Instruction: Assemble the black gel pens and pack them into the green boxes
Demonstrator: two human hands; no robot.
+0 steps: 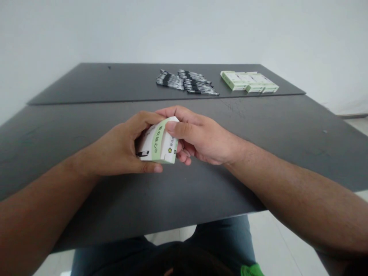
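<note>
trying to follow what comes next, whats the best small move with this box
Probably turn the white-and-green box to inspect its top end. The left hand cradles it, leaving the right hand free to shift its grip there. The black pens and other boxes lie farther up the table.

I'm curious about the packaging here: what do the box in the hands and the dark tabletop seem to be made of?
The box looks like thin printed paperboard, matte white and pale green, with crisp folded edges. The dark grey tabletop looks like a laminate or painted board, though the look leaves that open; its matte surface shows faint scuffs and a slight sheen.
</note>
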